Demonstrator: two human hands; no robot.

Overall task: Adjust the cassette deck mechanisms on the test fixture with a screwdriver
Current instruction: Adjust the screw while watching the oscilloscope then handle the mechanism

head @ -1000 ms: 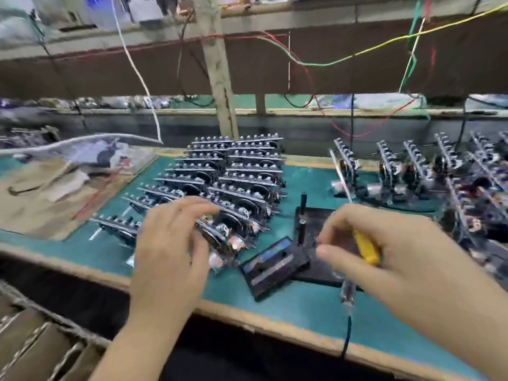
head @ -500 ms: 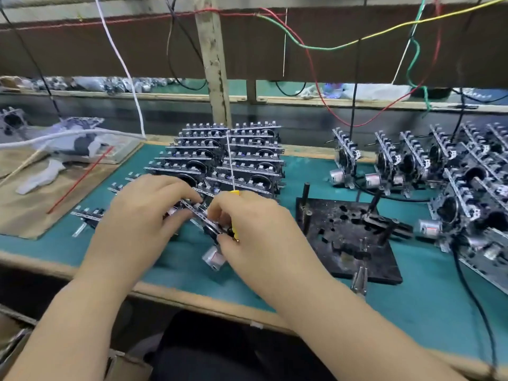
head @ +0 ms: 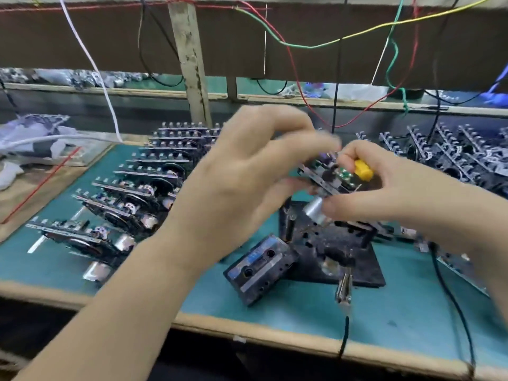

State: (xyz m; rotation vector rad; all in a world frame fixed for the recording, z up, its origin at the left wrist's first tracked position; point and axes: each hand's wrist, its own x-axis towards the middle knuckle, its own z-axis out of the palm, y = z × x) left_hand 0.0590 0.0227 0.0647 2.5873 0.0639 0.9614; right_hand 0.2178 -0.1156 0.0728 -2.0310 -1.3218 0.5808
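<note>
Both hands [head: 247,171] [head: 384,193] hold one mechanism [head: 327,177] above the fixture [head: 362,259].

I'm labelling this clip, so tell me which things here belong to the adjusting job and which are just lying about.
In the job:
- cassette mechanism, held above the fixture
- left hand
- right hand
- yellow screwdriver
- black test fixture

Lying about:
- cassette tape
- rows of mechanisms
- hanging wires
</note>
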